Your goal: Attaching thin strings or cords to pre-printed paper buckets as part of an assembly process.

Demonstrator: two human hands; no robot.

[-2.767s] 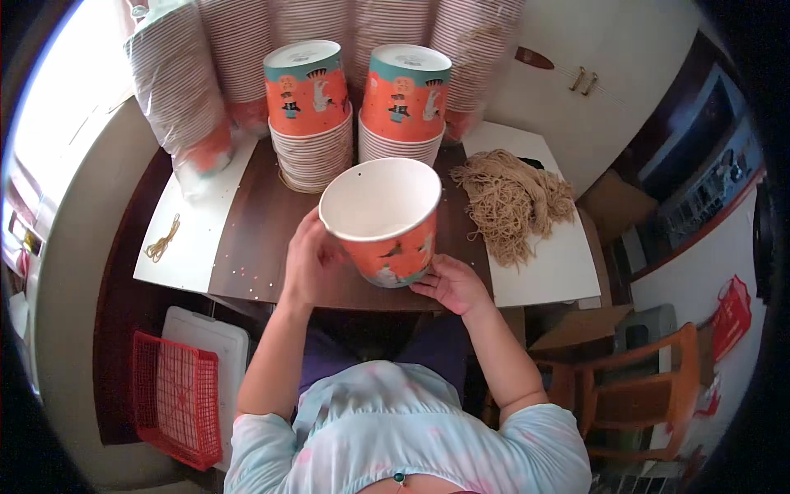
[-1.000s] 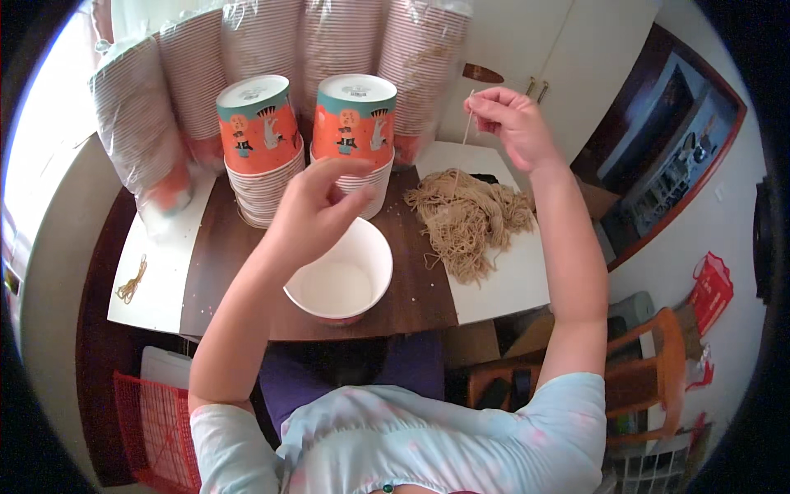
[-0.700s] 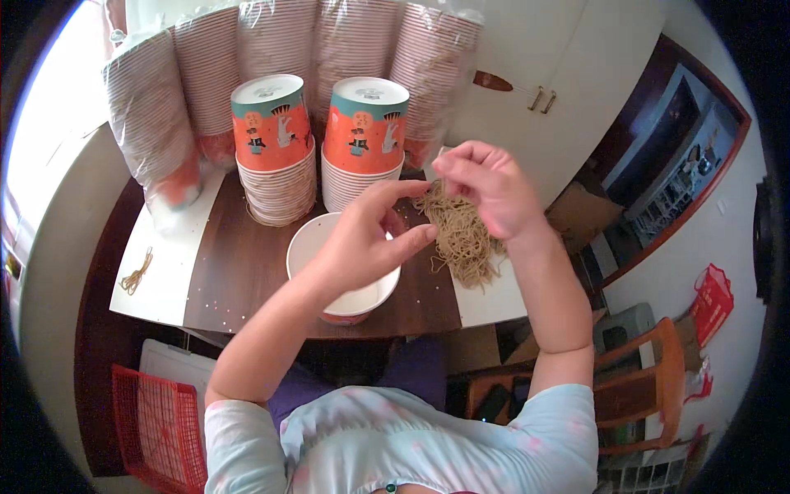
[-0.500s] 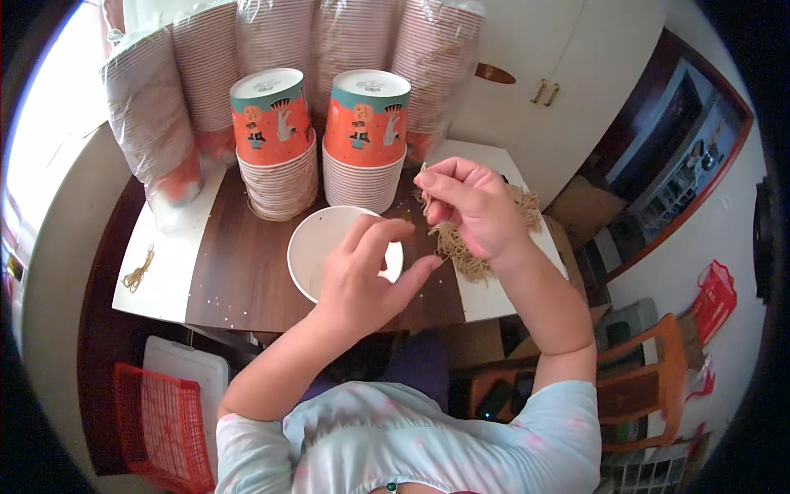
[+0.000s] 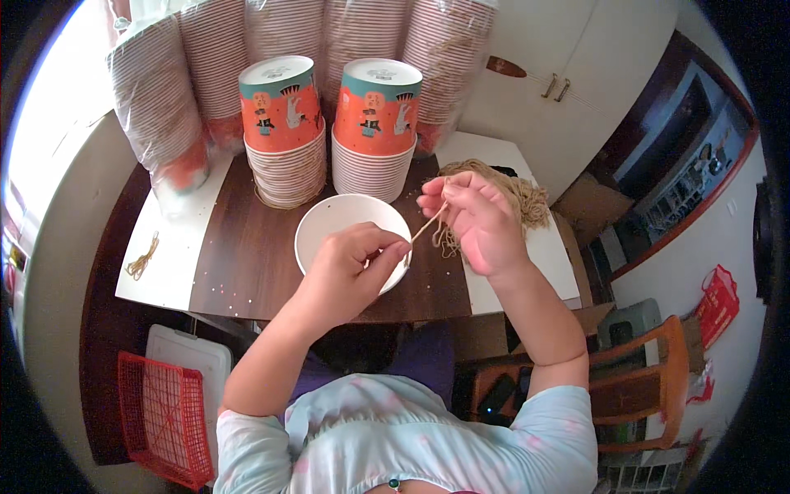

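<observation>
A tan string [image 5: 427, 226] runs taut and slanting between my two hands. My left hand [image 5: 350, 265] pinches its lower end between thumb and forefinger, over the near right rim of a white bowl-shaped paper tub [image 5: 317, 226]. Higher and to the right, my right hand [image 5: 481, 222] grips the other end with its fingers bent. Behind that hand, a heap of tan strings [image 5: 527, 202] lies on the white right part of the table. Two stacks of paper tubs, a left one [image 5: 284, 123] and a right one [image 5: 377, 123], stand upside down beyond the white tub.
Tall plastic-wrapped stacks of tubs [image 5: 156, 90] line the back of the table [image 5: 247, 247]. A small bundle of tan strings [image 5: 143, 257] lies at the left. Below the table's left side is a red basket [image 5: 164, 412]; a wooden chair [image 5: 642, 387] stands at the right.
My left hand has closed on the string's lower end, where its fingers were spread before. The string now stretches between both hands. My right hand has shifted slightly right and down.
</observation>
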